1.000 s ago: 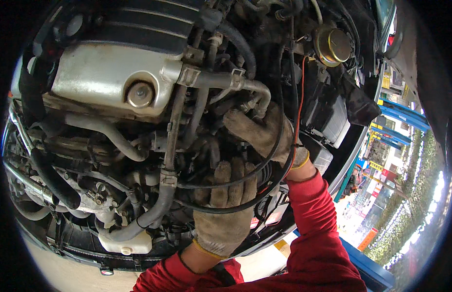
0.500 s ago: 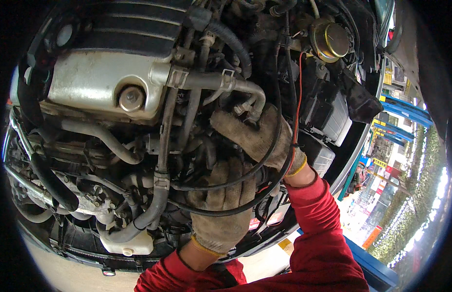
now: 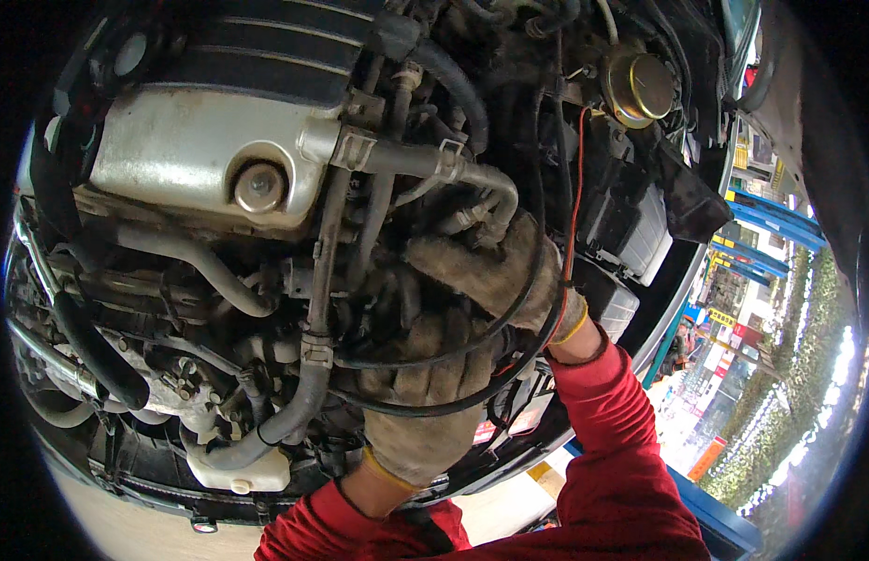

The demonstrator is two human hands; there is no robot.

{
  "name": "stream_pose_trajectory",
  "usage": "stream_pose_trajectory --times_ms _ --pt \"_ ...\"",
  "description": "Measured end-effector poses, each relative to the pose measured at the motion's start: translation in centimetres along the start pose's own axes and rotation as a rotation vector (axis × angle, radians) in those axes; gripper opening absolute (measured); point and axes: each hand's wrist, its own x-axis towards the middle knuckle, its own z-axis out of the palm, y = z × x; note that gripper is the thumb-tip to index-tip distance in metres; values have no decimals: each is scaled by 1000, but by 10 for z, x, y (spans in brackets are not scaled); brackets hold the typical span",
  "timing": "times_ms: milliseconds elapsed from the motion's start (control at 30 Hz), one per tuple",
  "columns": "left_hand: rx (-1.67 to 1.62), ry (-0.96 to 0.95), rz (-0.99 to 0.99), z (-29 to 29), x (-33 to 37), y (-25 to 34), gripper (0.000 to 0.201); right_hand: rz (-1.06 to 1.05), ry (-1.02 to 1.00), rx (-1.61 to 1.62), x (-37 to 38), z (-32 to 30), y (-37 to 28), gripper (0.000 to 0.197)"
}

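Both of my hands wear soiled knitted work gloves with yellow cuffs, deep in a car's engine bay. My left hand (image 3: 425, 402) lies under two looped black cables (image 3: 444, 409), its fingers bent down among the parts. Further up and right, my right hand (image 3: 500, 276) is beside the lower end of a bent grey hose (image 3: 500, 192), its thumb side toward the left and its other fingers curling down out of sight. Both hands look closed, but whatever their fingertips grip is hidden below. A thin red wire (image 3: 576, 201) runs past my right wrist.
A silver engine cover (image 3: 201, 154) with a round cap stands at the left. An upright rubber hose (image 3: 313, 374) passes left of my hands. To the right are a brass-coloured round part (image 3: 637, 89) and a headlamp housing (image 3: 635, 234). A white reservoir (image 3: 240, 470) sits low at the front.
The view has shifted slightly. My right hand has turned a little and sits slightly lower against the hose end; my left hand's fingers reach a bit deeper under the cables.
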Motion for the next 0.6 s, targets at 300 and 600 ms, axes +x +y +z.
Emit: stream_pose_trajectory --times_ms 300,600 --pt "-30 33 65 5 -8 -9 54 -116 -76 294 12 -15 12 57" --pt "-74 41 14 4 -5 -8 45 -104 28 199 13 -19 -1 42"
